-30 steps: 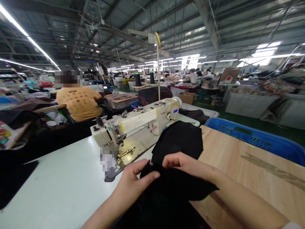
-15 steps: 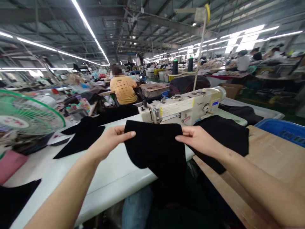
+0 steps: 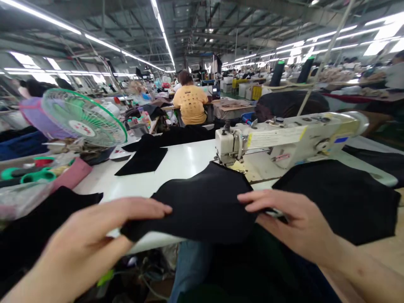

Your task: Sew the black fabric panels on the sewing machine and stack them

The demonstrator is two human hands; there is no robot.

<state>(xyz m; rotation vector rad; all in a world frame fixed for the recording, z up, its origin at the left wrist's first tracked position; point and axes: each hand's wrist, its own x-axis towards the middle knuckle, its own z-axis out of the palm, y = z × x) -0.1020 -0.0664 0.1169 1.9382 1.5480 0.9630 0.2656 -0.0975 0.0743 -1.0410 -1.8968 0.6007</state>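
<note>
A black fabric piece (image 3: 202, 206) lies over the front edge of the white sewing table, its far corner close to the needle area of the sewing machine (image 3: 271, 143). My left hand (image 3: 104, 227) has the left end of this piece between fingers on top and thumb at the near edge. At the right edge, my right hand (image 3: 284, 219) is closed on the cloth, fingertips on its upper face. Something small and shiny shows beneath the right fingers; I cannot make out what it is. The fabric's underside is hidden.
Other black pieces lie at right (image 3: 341, 198), at back left (image 3: 142, 160) and at near left (image 3: 47, 227). A green-rimmed fan (image 3: 85, 120) stands left, near thread spools (image 3: 38, 174). A thread stand pole (image 3: 325, 59) rises behind the machine. A person in yellow (image 3: 190, 101) sits ahead.
The black piece has gone from being held up between both hands to lying flatter on the table edge. Both hands are lower, and the view has turned left.
</note>
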